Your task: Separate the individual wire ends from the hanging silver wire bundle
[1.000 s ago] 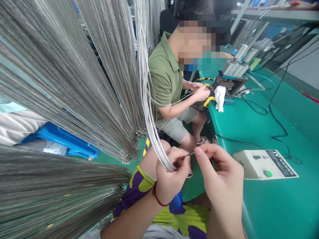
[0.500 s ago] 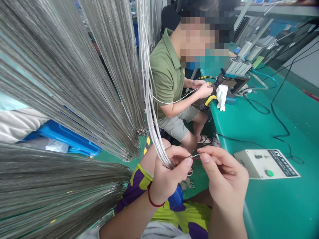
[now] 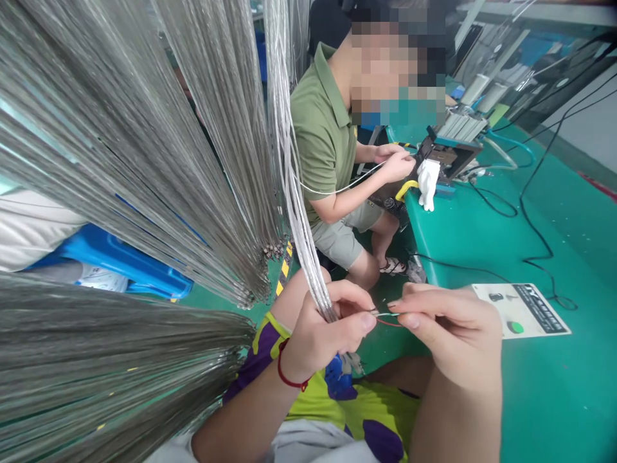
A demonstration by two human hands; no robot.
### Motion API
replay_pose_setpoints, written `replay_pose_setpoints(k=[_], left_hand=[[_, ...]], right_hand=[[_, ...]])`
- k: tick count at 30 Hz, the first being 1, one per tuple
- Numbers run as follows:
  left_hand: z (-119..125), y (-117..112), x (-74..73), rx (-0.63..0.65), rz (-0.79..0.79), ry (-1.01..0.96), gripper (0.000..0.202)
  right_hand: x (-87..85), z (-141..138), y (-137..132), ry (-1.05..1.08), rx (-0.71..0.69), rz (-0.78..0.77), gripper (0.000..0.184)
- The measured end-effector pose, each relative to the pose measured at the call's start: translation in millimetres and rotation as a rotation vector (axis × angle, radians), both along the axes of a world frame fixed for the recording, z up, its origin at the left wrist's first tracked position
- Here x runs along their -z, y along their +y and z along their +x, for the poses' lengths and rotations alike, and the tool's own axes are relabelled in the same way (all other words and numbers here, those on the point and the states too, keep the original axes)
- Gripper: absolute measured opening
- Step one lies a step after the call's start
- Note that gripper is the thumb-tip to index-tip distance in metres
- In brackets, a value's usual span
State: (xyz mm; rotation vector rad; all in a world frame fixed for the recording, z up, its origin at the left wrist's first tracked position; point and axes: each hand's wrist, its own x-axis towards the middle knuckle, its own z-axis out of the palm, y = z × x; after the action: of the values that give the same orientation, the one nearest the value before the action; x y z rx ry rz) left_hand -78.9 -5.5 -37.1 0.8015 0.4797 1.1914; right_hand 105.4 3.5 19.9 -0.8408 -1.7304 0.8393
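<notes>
A bundle of silvery cables (image 3: 308, 257) hangs down into my left hand (image 3: 332, 331), which is closed around it. Thin coloured wires (image 3: 388, 316), red and pale green among them, stretch from my left thumb and fingertips across to my right hand (image 3: 448, 328). The right thumb and forefinger pinch the far ends of these wires, and the tips are hidden in the grip. Both hands are held above my lap, a short gap apart.
Thick curtains of hanging cables (image 3: 193, 154) fill the left side. A co-worker in a green shirt (image 3: 321, 135) sits ahead, hands near a bench machine (image 3: 448, 151). On the green table (image 3: 540, 386) at right stand a control box (image 3: 525, 312) and black cords.
My right hand has moved a little right and its fingers have closed flatter on the wires. The gap between my hands is slightly wider, and the view has shifted a little.
</notes>
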Motion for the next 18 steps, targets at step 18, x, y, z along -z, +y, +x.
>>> replay_pose_setpoints(k=[18], left_hand=[[-20, 9, -24.0, -0.107, 0.213, 0.497, 0.007]], right_hand=[[-51.7, 7, 36, -0.471, -0.222, -0.255, 0.013]])
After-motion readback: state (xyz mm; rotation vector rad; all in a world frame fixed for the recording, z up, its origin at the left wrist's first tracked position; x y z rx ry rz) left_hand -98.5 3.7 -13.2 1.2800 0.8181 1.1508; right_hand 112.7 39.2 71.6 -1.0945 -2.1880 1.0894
